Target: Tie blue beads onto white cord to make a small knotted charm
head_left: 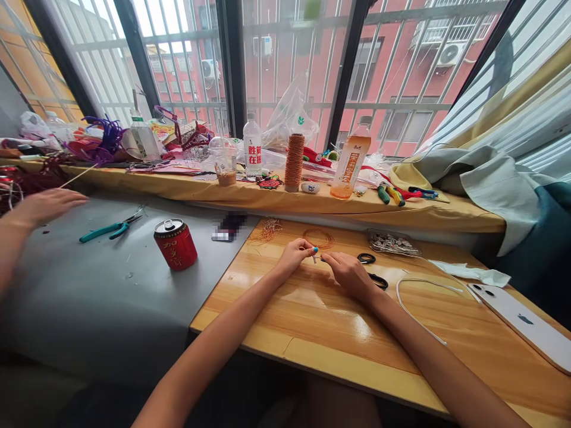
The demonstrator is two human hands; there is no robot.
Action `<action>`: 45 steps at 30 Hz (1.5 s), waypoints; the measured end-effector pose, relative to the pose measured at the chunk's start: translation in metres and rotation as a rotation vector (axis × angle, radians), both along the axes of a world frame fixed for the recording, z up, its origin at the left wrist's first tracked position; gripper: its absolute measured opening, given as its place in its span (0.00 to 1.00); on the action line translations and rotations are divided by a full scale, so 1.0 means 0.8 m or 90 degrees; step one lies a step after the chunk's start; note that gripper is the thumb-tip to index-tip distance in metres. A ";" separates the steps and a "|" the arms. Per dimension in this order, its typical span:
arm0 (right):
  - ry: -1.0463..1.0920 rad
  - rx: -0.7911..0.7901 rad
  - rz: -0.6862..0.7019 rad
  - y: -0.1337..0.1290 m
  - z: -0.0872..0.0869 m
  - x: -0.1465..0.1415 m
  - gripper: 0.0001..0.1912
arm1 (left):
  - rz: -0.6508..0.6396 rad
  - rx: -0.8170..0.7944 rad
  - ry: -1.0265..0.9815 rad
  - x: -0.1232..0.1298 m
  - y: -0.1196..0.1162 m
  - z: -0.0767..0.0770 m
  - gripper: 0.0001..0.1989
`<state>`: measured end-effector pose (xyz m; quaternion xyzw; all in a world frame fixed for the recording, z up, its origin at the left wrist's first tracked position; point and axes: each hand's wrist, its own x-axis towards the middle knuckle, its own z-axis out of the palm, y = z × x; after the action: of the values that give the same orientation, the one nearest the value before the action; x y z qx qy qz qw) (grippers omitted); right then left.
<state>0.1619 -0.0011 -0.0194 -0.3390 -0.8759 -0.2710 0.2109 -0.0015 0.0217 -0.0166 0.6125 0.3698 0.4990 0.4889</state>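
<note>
My left hand (294, 254) is closed in a pinch above the wooden table (276, 324). A small pale piece (314, 259), too small to name, shows at its fingertips. My right hand (348, 273) is closed just beside it, its fingertips almost meeting the left ones. What the right fingers hold, if anything, is hidden. Black scissor handles (378, 281) stick out from behind the right hand; the blades are out of sight. Just beyond both hands lies a loose coil of thin orange cord (329, 240), and a tangle of cord scraps (270, 228) rests further left.
A clear tray of small pieces (392, 243), white cord (413, 316) and a phone (526, 321) lie on the right. Leftward, a red can (175, 245) and teal pliers (110, 230) occupy a grey table; another person's hand (47, 206) is there. Bottles and a thread spool (294, 163) line the sill.
</note>
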 end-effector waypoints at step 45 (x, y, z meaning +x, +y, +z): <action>0.378 -0.347 -0.181 0.013 0.024 0.041 0.16 | -0.109 -0.086 0.001 -0.029 0.018 -0.004 0.13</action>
<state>0.1943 0.0093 -0.0002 -0.5628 -0.7615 0.0536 0.3170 -0.0251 0.0358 -0.0195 0.6077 0.3493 0.4290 0.5697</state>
